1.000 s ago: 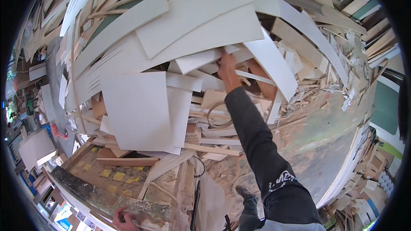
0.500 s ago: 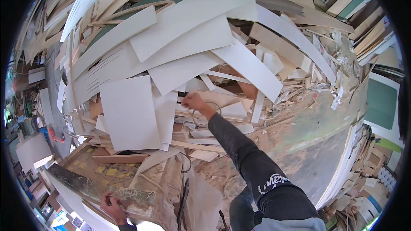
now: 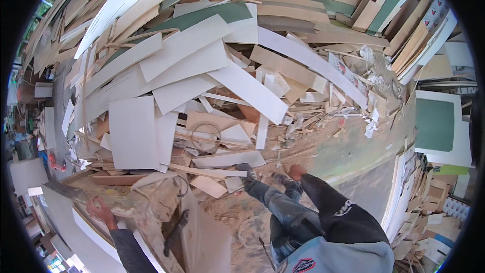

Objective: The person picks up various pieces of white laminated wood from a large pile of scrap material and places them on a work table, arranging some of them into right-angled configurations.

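Note:
At the lower left, my left hand (image 3: 102,213) rests by the worn edge of a dusty bench (image 3: 136,207). Its fingers are bent and apart, and I see nothing held in them. My right hand (image 3: 297,172) hangs low over the dusty floor, right of my legs (image 3: 283,202). It is small and rounded in view, with its fingers hidden. Left of it lies a heap of wood offcuts, with a white board strip (image 3: 230,158) nearest my shoe. A thin ring (image 3: 205,137) lies on the heap, and a large white panel (image 3: 134,134) leans there.
Long white boards (image 3: 250,91) overlap across the heap. Splinters and torn plastic (image 3: 373,121) litter the ground to the right. A green-and-white panel (image 3: 435,121) stands at the far right, above stacked scraps (image 3: 419,197). A dark bent bar (image 3: 176,232) stands beside the bench.
My right hand has drawn back from above the wood heap, down and to the right. My left hand stays at the bench edge. The view has shifted, and my legs show more.

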